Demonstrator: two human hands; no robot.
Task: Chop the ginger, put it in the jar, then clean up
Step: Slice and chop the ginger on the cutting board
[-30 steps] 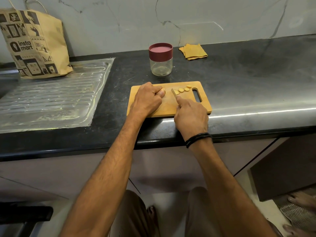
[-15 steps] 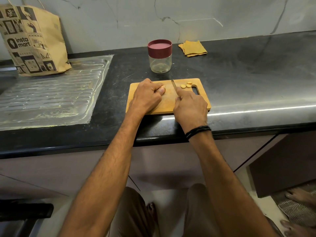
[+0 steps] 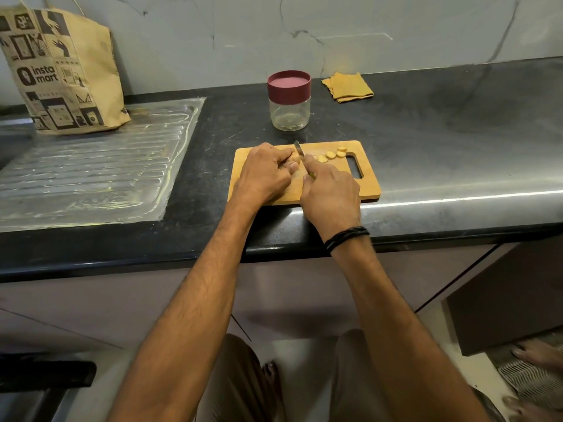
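A wooden cutting board (image 3: 370,190) lies near the front edge of the dark tabletop (image 3: 441,132), its handle slot at the 3 o'clock end. The left hand (image 3: 265,175) rests on the board's 9 o'clock half. Its fingers are curled down over a piece of ginger (image 3: 294,157) and pin it to the wood, so only a pale bit shows beside the thumb. The right hand (image 3: 330,193) is just at 3 o'clock of the left hand, its fingers wrapped round the handle of a knife (image 3: 299,150) and the forefinger laid along the top. The blade points toward 12 o'clock and stands against the exposed end of the ginger.

A few round slices (image 3: 330,154) lie in a short row at 2 o'clock on the board, beside the slot. A black band (image 3: 345,237) circles the right wrist.

At 12 o'clock from the board, a little apart, stands a clear jar (image 3: 289,112) with its dark red lid (image 3: 288,82) on. A folded yellow cloth (image 3: 347,86) lies at 1 o'clock, against the wall. A steel draining board (image 3: 91,172) is at 9 o'clock, and a printed paper bag (image 3: 61,74) stands on its far end, at 10 o'clock.
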